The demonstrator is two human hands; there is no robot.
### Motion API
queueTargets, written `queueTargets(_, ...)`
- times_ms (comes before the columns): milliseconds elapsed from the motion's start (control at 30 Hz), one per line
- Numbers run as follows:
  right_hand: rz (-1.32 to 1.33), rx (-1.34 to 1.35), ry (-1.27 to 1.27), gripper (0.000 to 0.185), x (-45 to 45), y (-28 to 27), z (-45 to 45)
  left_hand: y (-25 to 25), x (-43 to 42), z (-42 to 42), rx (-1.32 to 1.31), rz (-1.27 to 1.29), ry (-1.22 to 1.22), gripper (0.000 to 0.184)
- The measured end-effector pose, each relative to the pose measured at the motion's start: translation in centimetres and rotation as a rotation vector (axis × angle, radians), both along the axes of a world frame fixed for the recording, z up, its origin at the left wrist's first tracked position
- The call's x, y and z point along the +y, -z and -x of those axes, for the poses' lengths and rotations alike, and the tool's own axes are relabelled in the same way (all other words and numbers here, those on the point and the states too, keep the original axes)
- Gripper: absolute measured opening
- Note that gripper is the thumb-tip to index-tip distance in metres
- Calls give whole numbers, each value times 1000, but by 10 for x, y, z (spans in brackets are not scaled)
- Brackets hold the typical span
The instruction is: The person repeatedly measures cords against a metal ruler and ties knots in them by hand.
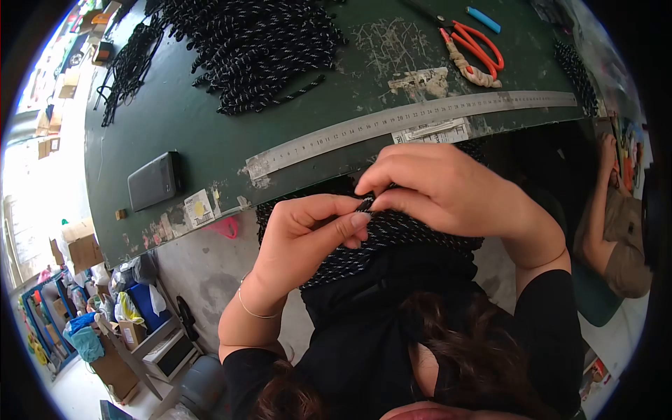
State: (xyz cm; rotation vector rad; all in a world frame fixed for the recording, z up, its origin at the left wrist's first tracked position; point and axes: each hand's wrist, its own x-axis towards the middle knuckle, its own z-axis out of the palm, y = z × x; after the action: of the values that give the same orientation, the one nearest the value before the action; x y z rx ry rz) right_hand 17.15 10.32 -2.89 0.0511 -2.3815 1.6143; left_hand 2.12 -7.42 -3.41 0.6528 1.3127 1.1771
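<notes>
My left hand (297, 238) and my right hand (451, 192) meet in front of my body, just below the table edge. Between their fingertips they pinch a short bit of black cord (365, 204) with white flecks. Most of that piece is hidden by the fingers. Across my lap lies a bundle of the same flecked cord (413, 238). Beyond the hands, a long steel ruler (364, 127) rests along the near edge of the green table (231, 133). A large heap of flecked cords (259, 52) lies farther back on the table.
Orange-handled scissors (483, 52), one handle wrapped, lie at the far right near a blue stick-like item (483, 19). A black rectangular case (154, 182) sits at the table's left. Thin black cords (133, 63) lie behind it. Another person (616, 231) sits at right.
</notes>
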Motion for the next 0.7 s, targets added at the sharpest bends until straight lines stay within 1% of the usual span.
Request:
queueTargets(33, -98, 73, -29, 14, 5, -3, -1, 1, 0, 1, 2, -2, -2, 17)
queueTargets(100, -290, 219, -89, 16, 15, -8, -1, 5, -1, 3, -78, 40, 1, 15)
queueTargets(167, -264, 250, -107, 16, 14, 0, 9, 9, -2, 1, -122, 67, 12, 14)
queueTargets(267, -230, 323, -149, 16, 10, 9, 18, 11, 2, -4, -111, -54, 34, 13)
queueTargets(300, -147, 248, -87, 16, 9, 10, 17, 10, 3, -5, -107, -57, 32, 13)
queueTargets(367, 21, 99, 29, 16, 6, 11, 18, 8, 1, -9, -13, -130, -115, 12)
queueTargets(400, 22, 100, 22, 16, 4, 11, 16, 8, 0, -11, 31, -163, -190, 11)
queueTargets(433, 54, 66, 56, 15, 2, 11, 14, 9, -1, -13, 31, -160, -195, 11)
queueTargets(533, 118, -10, 132, 14, -8, 10, 5, 11, 1, -21, 369, -230, -301, 14)
queueTargets(567, 140, -8, 185, 13, -11, 11, 4, 12, 3, -24, 366, -230, -299, 14)
queueTargets(633, 184, -3, 294, 12, -18, 12, 2, 15, 8, -30, 348, -273, -373, 18)
queueTargets(667, 183, -5, 295, 12, -20, 11, 0, 16, 9, -31, 339, -295, -411, 21)
queueTargets(700, 352, -40, 286, 11, -22, 11, -3, 16, 9, -31, 337, -296, -411, 21)
